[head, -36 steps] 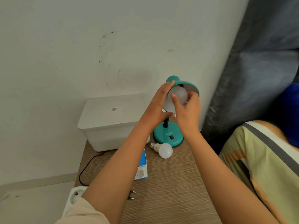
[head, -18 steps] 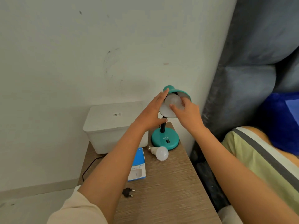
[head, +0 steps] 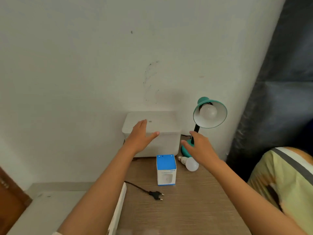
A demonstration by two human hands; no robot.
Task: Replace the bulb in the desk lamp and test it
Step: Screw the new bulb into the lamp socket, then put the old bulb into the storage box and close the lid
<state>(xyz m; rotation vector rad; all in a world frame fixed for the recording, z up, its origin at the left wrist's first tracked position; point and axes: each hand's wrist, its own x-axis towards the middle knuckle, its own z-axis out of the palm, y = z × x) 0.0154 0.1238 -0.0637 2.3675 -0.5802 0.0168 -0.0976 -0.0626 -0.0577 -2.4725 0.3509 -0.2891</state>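
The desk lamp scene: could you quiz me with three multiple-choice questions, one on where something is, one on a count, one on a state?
1. Where does the loose bulb lie?
A. On the table beside the blue-and-white box
B. On top of the white bin
C. On the floor

2. How many bulbs are in view?
A. One
B. Two
C. Three

3. What state is the lamp's plug in?
A. In a wall socket
B. Held in a hand
C. Lying unplugged on the table

Answers: 1 A, it rests between the box and the lamp base. 2 B, one sits in the lamp shade, one lies loose. 3 C, its pins are bare on the wood.
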